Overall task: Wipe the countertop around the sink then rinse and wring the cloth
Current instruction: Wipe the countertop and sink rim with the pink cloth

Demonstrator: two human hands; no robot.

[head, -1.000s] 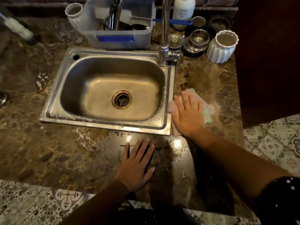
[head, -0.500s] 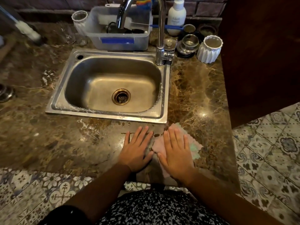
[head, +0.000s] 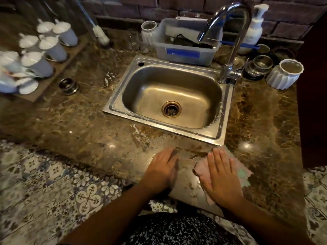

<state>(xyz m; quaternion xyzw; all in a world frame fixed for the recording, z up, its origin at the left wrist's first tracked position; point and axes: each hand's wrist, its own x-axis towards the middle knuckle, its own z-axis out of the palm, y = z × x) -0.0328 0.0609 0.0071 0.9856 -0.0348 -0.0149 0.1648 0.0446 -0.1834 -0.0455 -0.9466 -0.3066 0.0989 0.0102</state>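
Wiping the front strip of the bench [head: 74,124] right now: the right hand [head: 223,175] lies flat, fingers straight, pressing the pink cloth [head: 203,171] onto the marble just in front of the sink's [head: 219,137] near right corner. The left hand [head: 163,167] rests flat and relaxed on bare marble just beside it, holding nothing. So the cloth is entirely under the right hand, spread wide with corners poking out on both sides. The unwiped stretch looks to be to the left, where white streaks and wet patches [head: 139,135] sit along the sink's front edge, so I'd guess the next sweep goes that way, and the left hand is parked right in its path. For the rinse later, the tap [head: 230,50] is up at the far right of the sink, same side as the cloth hand. A ribbed white pot [head: 284,75] and metal bowls [head: 260,65] crowd the back right corner, well clear.
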